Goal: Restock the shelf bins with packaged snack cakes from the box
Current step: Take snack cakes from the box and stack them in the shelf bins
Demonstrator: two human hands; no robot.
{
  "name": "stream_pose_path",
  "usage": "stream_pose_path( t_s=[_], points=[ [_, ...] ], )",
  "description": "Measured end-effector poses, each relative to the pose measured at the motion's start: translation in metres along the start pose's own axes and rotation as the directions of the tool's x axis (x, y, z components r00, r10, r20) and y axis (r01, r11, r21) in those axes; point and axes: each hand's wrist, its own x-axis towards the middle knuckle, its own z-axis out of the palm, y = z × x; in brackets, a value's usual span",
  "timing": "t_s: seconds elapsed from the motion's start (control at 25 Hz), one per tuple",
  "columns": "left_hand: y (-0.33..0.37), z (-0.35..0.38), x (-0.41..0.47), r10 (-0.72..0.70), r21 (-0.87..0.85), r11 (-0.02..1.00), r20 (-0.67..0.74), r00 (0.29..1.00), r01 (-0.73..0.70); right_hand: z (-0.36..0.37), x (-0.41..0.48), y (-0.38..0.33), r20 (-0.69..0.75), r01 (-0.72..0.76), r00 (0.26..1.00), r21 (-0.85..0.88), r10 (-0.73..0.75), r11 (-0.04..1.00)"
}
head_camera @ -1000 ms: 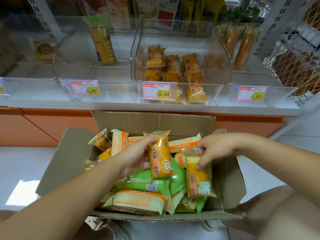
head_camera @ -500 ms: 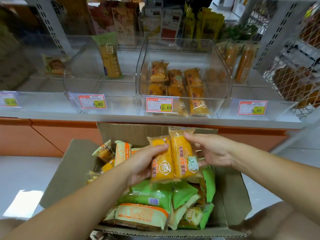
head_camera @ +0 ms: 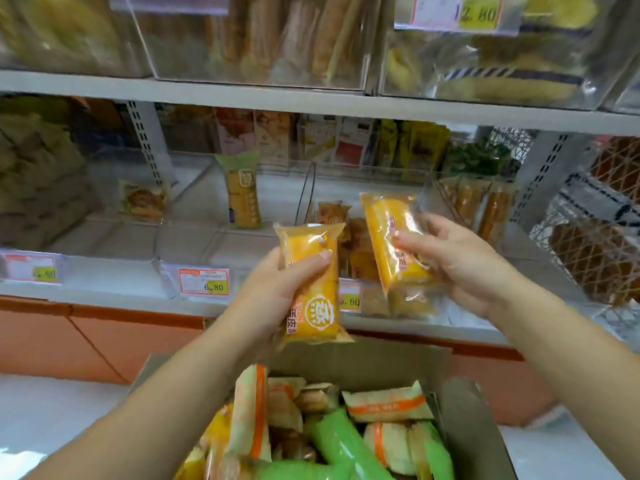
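Note:
My left hand (head_camera: 277, 292) grips a yellow packaged snack cake (head_camera: 311, 292) upright, just above the far flap of the cardboard box (head_camera: 467, 410). My right hand (head_camera: 446, 261) holds a second yellow snack cake (head_camera: 384, 237), tilted, in front of the clear middle bin (head_camera: 429, 192). That bin holds several matching yellow cakes (head_camera: 353, 251), partly hidden behind my hands. The box below is packed with green, orange-striped and yellow wrapped cakes (head_camera: 332, 441).
To the left stands a clear bin (head_camera: 194, 216) with one upright green-topped cake (head_camera: 242, 188) and a 6.80 price tag (head_camera: 203, 286). Long orange packs (head_camera: 481, 209) fill the right bin. An upper shelf (head_camera: 311, 102) with full bins hangs overhead; a wire rack (head_camera: 588, 244) stands right.
Both hands have lifted their yellow cakes out of the box and up toward the middle bin. My view has tilted upward, bringing the upper shelf into sight.

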Motion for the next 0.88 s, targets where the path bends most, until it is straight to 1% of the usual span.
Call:
stream_pose_path(
  t_s=[0.04,0.08,0.12,0.2,0.24,0.32,0.4,0.48,0.52,0.6,0.64,0.68,0.76,0.8,0.84,0.88],
  points=[
    [0.007,-0.007,0.009,0.043,0.033,0.999,-0.042,0.998,-0.042,-0.005,0.023,-0.005,-0.125,0.027,0.992,-0.04,-0.032,0.999],
    [0.011,-0.014,0.018,0.073,0.049,0.996,-0.086,0.994,-0.069,-0.01,0.049,-0.006,-0.218,0.022,0.975,-0.084,-0.04,0.996],
    [0.012,-0.022,0.025,0.09,0.044,0.995,-0.127,0.988,-0.085,-0.013,0.074,-0.002,-0.274,-0.01,0.961,-0.141,-0.03,0.99],
    [0.01,-0.034,0.035,0.094,0.026,0.995,-0.19,0.977,-0.091,-0.016,0.121,0.01,-0.333,-0.109,0.943,-0.26,0.016,0.96],
    [0.009,-0.038,0.038,0.084,0.024,0.996,-0.207,0.975,-0.08,-0.015,0.14,0.019,-0.359,-0.146,0.933,-0.289,0.034,0.946],
    [0.006,-0.044,0.041,0.073,0.022,0.997,-0.217,0.974,-0.07,-0.003,0.164,0.034,-0.408,-0.172,0.913,-0.34,0.02,0.925],
    [0.006,-0.048,0.044,0.063,0.015,0.998,-0.213,0.975,-0.062,0.012,0.177,0.049,-0.382,-0.174,0.924,-0.454,-0.014,0.874],
    [0.007,-0.049,0.046,0.05,0.02,0.999,-0.199,0.979,-0.047,0.02,0.186,0.061,-0.306,-0.183,0.952,-0.581,-0.005,0.793],
    [0.008,-0.048,0.046,0.046,0.027,0.999,-0.19,0.981,-0.041,0.02,0.188,0.063,-0.28,-0.205,0.96,-0.622,0.031,0.756],
    [0.008,-0.046,0.047,0.025,0.046,0.999,-0.166,0.986,-0.018,0.012,0.189,0.063,-0.251,-0.256,0.961,-0.645,0.118,0.72],
    [0.009,-0.043,0.046,0.015,0.057,0.998,-0.155,0.988,-0.007,0.006,0.186,0.06,-0.238,-0.255,0.963,-0.642,0.128,0.723],
    [0.009,-0.041,0.045,0.014,0.066,0.998,-0.143,0.99,-0.005,0.003,0.179,0.054,-0.23,-0.23,0.968,-0.64,0.103,0.733],
    [0.011,-0.036,0.041,0.018,0.068,0.998,-0.117,0.993,-0.01,-0.001,0.158,0.039,-0.254,-0.153,0.967,-0.632,-0.016,0.76],
    [0.014,-0.031,0.039,0.024,0.064,0.998,-0.112,0.993,-0.016,0.001,0.143,0.03,-0.284,-0.111,0.955,-0.617,-0.089,0.779],
    [0.016,-0.027,0.038,0.04,0.055,0.998,-0.11,0.993,-0.034,0.007,0.125,0.02,-0.305,-0.054,0.94,-0.575,-0.152,0.817],
    [0.019,-0.021,0.037,0.056,0.048,0.998,-0.111,0.992,-0.051,0.015,0.104,0.012,-0.29,0.024,0.936,-0.514,-0.2,0.858]
  ],
)
